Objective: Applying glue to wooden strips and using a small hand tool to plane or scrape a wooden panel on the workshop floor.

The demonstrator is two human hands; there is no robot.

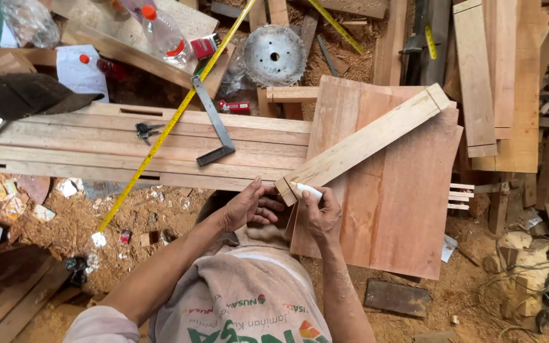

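Observation:
A long pale wooden rail (363, 140) lies diagonally across a reddish wooden panel (401, 190), its near end pointing at me. My left hand (249, 206) cups that near end from the left, fingers curled against it. My right hand (322, 209) is closed on a small white stick (306, 189), pressed to the end of the rail. Both forearms reach up from the bottom of the view.
Long planks (96, 143) lie across the left, with a steel square (214, 124), keys (144, 131) and a yellow tape measure (166, 127) on them. A circular saw blade (274, 55), bottles (163, 32) and a dark cap (27, 95) sit behind. Sawdust and offcuts cover the floor.

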